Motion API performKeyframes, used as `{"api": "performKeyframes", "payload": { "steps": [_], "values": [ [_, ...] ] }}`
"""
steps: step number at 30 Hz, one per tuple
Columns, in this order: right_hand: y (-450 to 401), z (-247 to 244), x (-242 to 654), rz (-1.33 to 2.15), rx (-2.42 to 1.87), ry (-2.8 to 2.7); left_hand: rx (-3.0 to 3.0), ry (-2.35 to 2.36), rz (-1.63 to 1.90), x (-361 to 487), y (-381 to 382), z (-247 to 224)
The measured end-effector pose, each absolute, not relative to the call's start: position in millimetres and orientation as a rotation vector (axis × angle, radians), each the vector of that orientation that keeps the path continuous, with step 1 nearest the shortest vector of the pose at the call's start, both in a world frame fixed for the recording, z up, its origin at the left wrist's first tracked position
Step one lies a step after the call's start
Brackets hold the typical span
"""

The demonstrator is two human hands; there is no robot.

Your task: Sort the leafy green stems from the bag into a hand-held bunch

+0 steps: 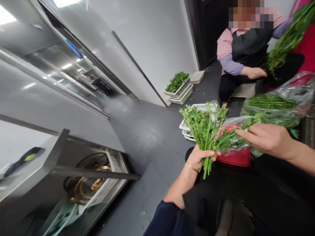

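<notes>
My left hand (198, 157) is closed round the lower stems of a bunch of leafy greens (206, 134), which looks like Chinese celery. The leaves fan out above the fist and the cut stem ends stick out below it. To the right of the bunch, my right hand (270, 139) has its fingers pinched on a leafy green sprig (227, 139), one end of which reaches my left hand. Under the hands, greens in a clear plastic bag rest over a red container (235, 159). Behind the bunch is a white basket (203, 106), partly hidden by the leaves.
Opposite sits a co-worker (253, 46) holding up long greens (292, 39). An open plastic bag of green stems (273, 102) lies between us. By the wall are stacked white baskets (180, 95) with leafy greens. At left stands a steel table (59, 150) with glass lids underneath.
</notes>
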State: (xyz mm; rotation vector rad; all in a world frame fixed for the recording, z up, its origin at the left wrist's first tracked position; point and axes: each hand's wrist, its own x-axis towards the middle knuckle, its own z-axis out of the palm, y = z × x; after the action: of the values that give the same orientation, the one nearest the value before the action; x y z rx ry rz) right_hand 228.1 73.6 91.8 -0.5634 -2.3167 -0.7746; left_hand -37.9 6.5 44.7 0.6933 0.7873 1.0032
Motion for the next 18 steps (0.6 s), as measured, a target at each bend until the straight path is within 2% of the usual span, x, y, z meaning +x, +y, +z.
{"api": "performKeyframes", "payload": {
  "steps": [8,13,15,18],
  "values": [
    [61,103,221,-0.740,-0.601,-2.258,0.809,0.940,1.095,-31,3,59],
    [71,99,217,-0.743,-0.539,-2.479,0.814,0.920,1.006,-28,1,65],
    [77,93,221,-0.617,-0.469,-2.620,0.737,0.864,0.961,-29,1,65],
    [86,82,234,-0.166,-0.455,-2.784,0.655,0.832,0.863,-34,0,61]
  ]
}}
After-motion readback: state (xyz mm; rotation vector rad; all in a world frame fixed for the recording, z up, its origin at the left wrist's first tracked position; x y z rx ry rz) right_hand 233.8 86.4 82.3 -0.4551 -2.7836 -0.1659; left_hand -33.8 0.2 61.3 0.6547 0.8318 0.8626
